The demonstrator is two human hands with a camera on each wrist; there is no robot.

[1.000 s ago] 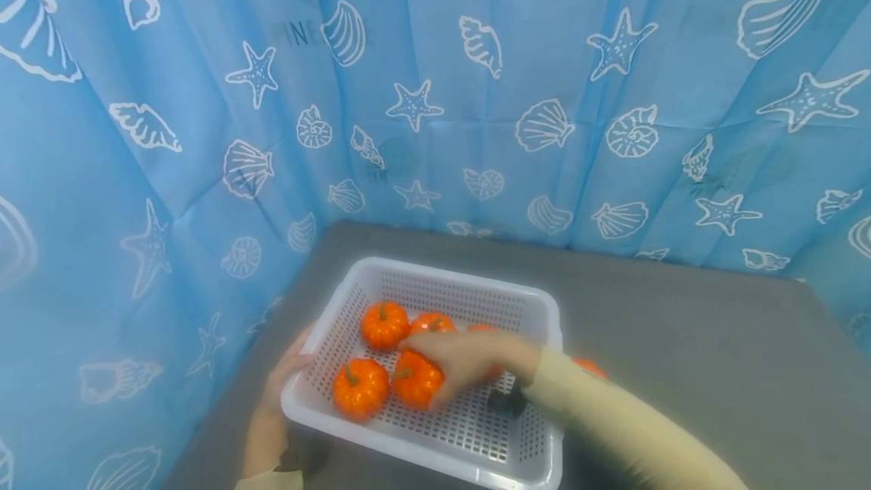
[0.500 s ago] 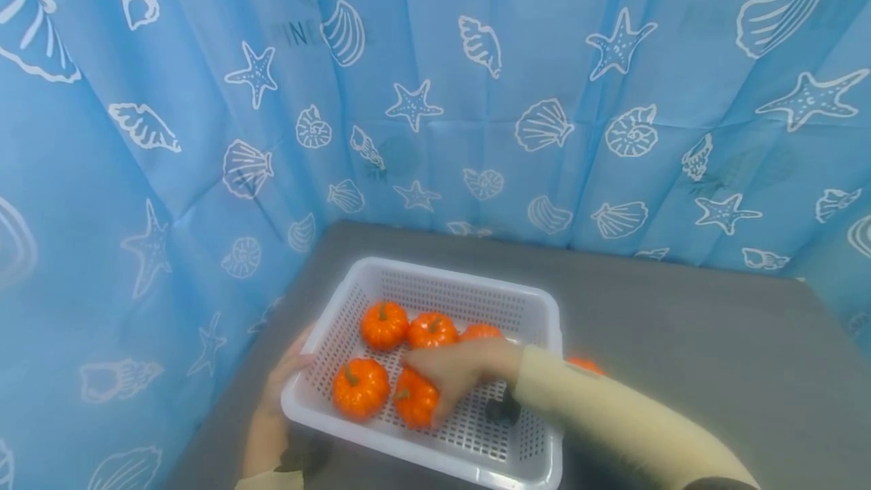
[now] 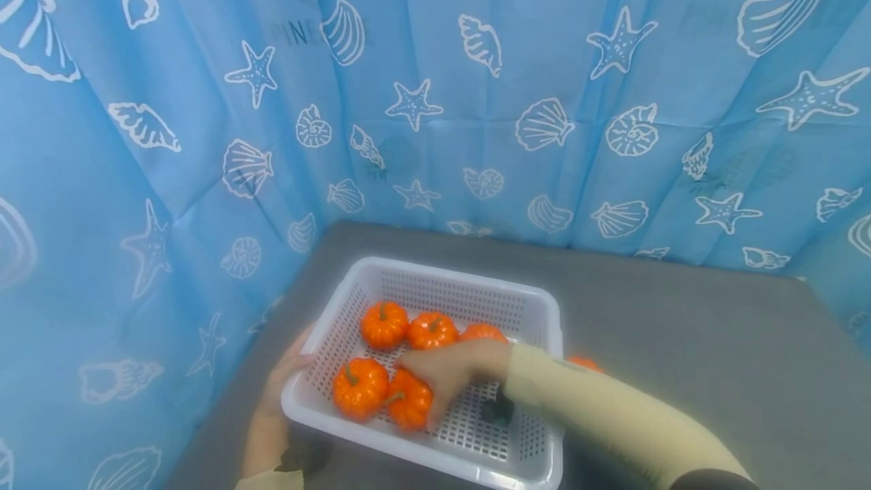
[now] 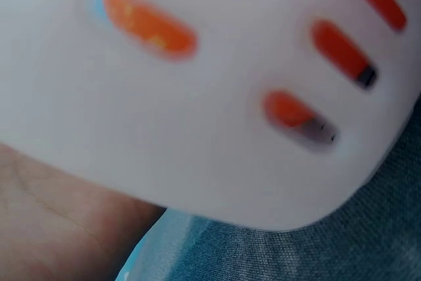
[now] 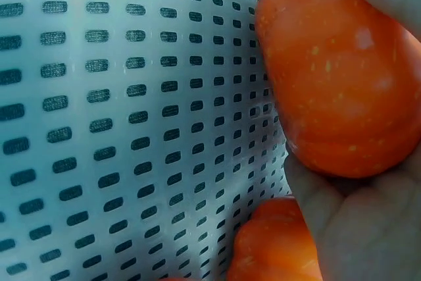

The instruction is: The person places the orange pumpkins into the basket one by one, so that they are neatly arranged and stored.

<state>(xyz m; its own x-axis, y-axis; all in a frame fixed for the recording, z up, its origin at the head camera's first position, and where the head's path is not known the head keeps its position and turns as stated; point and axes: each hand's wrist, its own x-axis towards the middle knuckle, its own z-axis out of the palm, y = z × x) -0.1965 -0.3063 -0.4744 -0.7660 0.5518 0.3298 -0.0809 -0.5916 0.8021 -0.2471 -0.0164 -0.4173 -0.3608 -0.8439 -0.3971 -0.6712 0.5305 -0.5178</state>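
Observation:
A white slotted plastic basket (image 3: pixel 435 464) holds several small orange pumpkins. My right hand (image 3: pixel 449 373) reaches into it and grips a pumpkin (image 3: pixel 410 401) near the front wall, its stem tipped to the left. In the right wrist view the thumb and fingers lie around that pumpkin (image 5: pixel 342 77). A second pumpkin (image 3: pixel 361 390) sits just left of it. Behind lie a left pumpkin (image 3: pixel 384 325), a middle pumpkin (image 3: pixel 432 330) and a right pumpkin (image 3: pixel 483 332), partly covered by the hand. My left hand (image 3: pixel 282 376) holds the basket's left rim; its palm shows below the wall in the left wrist view.
The basket stands on a dark grey table (image 3: pixel 687 346). Another orange thing (image 3: pixel 585 363) shows outside the basket on the right, mostly hidden by the right sleeve (image 3: pixel 612 407). A blue curtain (image 3: pixel 476 134) with white shell prints surrounds the table's back and left.
My right hand has shifted slightly left with its pumpkin, which now sits against the front left pumpkin, its stem turned more leftward. The left hand and basket have stayed put.

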